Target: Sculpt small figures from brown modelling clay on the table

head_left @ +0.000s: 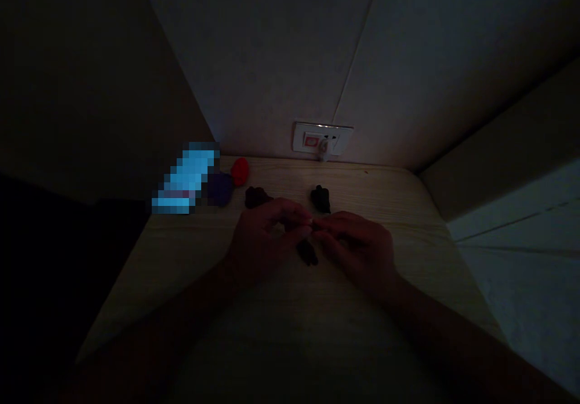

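Observation:
Over the middle of the wooden tabletop [254, 307], my left hand [267, 232] and my right hand [357, 244] meet at the fingertips. Both are closed in a pinch around something small, which the dim light and my fingers hide. Just under them lies a dark, lumpy piece [308, 252]. A black lump [321, 199] rests beyond my right fingers, and a dark brown lump [257, 197] sits behind my left hand, partly covered by it.
A red lump [240, 172] and a dark purple lump [220, 190] lie at the back left, beside a bright, pixelated rectangle [185, 177]. The wall behind the table carries a socket plate [322, 139] with something plugged in. A pale panel [512, 223] stands along the right side.

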`<action>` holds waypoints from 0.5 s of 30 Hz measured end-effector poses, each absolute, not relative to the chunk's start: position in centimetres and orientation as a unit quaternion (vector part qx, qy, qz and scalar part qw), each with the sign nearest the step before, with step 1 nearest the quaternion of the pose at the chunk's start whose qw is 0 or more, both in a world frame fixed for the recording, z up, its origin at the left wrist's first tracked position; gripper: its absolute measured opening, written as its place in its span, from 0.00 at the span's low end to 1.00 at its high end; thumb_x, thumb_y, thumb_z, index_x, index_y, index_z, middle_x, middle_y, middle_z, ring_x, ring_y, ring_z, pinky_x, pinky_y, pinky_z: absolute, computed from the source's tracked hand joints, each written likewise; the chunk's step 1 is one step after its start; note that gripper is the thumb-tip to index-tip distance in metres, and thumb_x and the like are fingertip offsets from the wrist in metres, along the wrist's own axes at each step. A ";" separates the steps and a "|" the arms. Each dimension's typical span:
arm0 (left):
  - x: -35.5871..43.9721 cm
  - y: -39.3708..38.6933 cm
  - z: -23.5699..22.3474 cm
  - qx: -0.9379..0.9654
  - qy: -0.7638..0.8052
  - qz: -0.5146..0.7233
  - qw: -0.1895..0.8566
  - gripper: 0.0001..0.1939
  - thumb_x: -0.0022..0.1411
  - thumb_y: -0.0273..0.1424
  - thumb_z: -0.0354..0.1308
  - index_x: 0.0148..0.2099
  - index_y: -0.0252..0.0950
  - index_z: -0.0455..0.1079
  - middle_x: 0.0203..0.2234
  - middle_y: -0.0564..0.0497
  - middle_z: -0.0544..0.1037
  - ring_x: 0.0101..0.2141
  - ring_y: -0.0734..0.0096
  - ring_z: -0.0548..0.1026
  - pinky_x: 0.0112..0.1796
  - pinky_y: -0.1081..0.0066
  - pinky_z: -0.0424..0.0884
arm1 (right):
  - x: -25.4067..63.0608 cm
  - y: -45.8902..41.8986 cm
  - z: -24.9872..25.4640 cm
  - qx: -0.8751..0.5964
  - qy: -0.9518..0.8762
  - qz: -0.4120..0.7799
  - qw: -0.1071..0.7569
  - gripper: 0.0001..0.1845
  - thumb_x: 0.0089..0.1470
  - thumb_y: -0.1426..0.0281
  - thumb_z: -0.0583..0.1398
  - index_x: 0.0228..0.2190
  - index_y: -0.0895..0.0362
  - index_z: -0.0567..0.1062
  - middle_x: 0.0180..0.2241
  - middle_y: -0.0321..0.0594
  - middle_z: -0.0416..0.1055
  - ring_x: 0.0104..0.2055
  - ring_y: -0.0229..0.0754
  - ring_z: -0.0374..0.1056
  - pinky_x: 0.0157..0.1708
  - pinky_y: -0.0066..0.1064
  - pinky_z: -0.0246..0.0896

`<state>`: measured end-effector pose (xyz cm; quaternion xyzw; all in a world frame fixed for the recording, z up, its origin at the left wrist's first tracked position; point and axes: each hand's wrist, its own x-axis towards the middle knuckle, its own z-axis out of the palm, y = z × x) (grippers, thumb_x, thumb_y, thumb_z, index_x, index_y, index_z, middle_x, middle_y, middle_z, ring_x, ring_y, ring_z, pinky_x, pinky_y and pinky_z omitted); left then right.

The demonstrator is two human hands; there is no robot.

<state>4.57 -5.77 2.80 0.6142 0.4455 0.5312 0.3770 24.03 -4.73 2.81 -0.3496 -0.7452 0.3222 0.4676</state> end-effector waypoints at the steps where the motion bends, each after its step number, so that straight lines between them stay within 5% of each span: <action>1: 4.5 -5.7 2.8 0.615 0.443 0.530 0.381 0.08 0.56 0.22 0.68 0.37 0.38 0.76 0.32 0.53 0.85 0.33 0.72 0.83 0.36 0.74 0.79 | 24.0 -4.7 2.8 -0.350 -0.743 0.329 0.466 0.08 0.57 0.74 0.68 0.39 0.55 0.85 0.34 0.41 0.82 0.33 0.38 0.77 0.29 0.26 0.72; 15: 4.8 -5.6 2.7 0.596 0.458 0.514 0.412 0.08 0.56 0.25 0.67 0.40 0.38 0.77 0.35 0.50 0.86 0.35 0.68 0.84 0.37 0.70 0.81 | 23.7 -5.0 2.2 -0.439 -0.638 0.422 0.471 0.06 0.55 0.68 0.69 0.37 0.54 0.84 0.22 0.34 0.77 0.19 0.34 0.69 0.18 0.24 0.63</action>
